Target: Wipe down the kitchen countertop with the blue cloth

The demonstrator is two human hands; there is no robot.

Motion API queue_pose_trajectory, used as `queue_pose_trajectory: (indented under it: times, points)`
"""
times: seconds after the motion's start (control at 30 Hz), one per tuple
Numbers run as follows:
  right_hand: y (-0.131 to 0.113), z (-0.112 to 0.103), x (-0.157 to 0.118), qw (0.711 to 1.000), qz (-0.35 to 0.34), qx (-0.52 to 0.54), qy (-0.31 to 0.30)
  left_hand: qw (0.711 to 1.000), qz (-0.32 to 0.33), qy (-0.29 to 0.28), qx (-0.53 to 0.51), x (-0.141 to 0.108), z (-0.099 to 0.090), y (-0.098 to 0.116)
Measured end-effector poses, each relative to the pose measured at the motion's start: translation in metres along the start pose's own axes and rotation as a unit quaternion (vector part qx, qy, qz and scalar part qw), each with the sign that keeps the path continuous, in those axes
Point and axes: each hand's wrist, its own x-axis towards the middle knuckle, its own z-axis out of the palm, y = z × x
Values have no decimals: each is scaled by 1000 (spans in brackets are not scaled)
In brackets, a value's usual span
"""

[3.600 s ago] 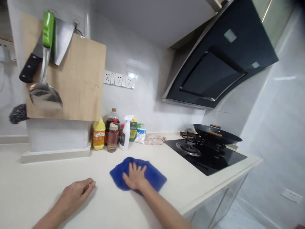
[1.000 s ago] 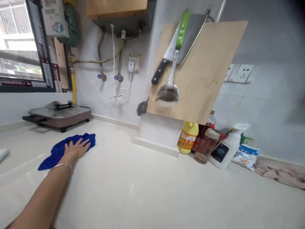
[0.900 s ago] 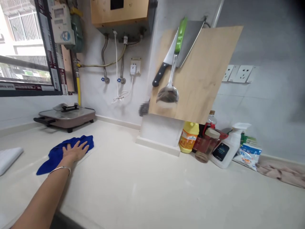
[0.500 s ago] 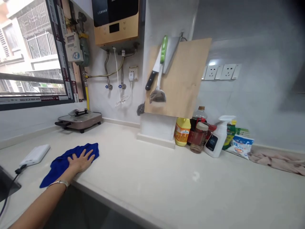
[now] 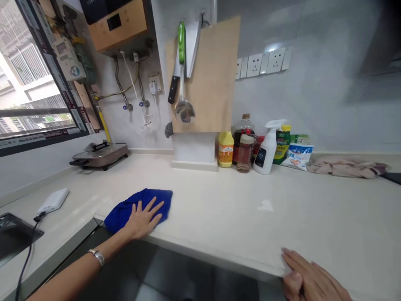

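My left hand (image 5: 143, 221) lies with its fingers spread over a blue cloth (image 5: 158, 197) near the front edge of the white countertop (image 5: 216, 209). The palm presses the cloth down without gripping it. Part of the cloth reaches the counter edge. A silver bracelet (image 5: 99, 256) circles that wrist. At the lower right, my right hand (image 5: 313, 278) rests at the counter's front edge, its fingers stretched out side by side and the thumb bent. It holds nothing that I can see, and its lower part is cut off by the frame.
An electric pan (image 5: 102, 154) stands in the left corner. A white power bank (image 5: 54, 200) with a black cable lies near the sink (image 5: 19, 238). A yellow bottle (image 5: 226, 149), a jar (image 5: 245, 154), a spray bottle (image 5: 266, 150) and a crumpled cloth (image 5: 347, 166) line the wall. A cutting board (image 5: 213, 83) hangs above.
My left hand and the blue cloth have moved right along the counter's front edge. My right hand has come into view at the lower right. The camera view has shifted right.
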Motion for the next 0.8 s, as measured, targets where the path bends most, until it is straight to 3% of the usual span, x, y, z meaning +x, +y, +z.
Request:
queue_pose_trajectory:
  times: [0.23,0.33,0.43,0.6,0.73,0.8]
  points:
    - [-12,-3,6,998,61,-17,-25,990,143,0,7,-16,-3,86]
    - [-11,-4,1,995,90,-19,-50,977,210,26,-14,-21,-1,119]
    - [-9,-6,-3,990,100,-28,-95,953,287,91,-35,-30,8,157]
    - [-1,-14,-4,991,75,-4,-109,895,344,280,-41,-50,43,217]
    - [11,-15,-7,995,2,-3,-100,848,358,390,-2,-50,63,226]
    - [18,-14,-13,993,32,11,-112,831,381,405,4,-47,64,214]
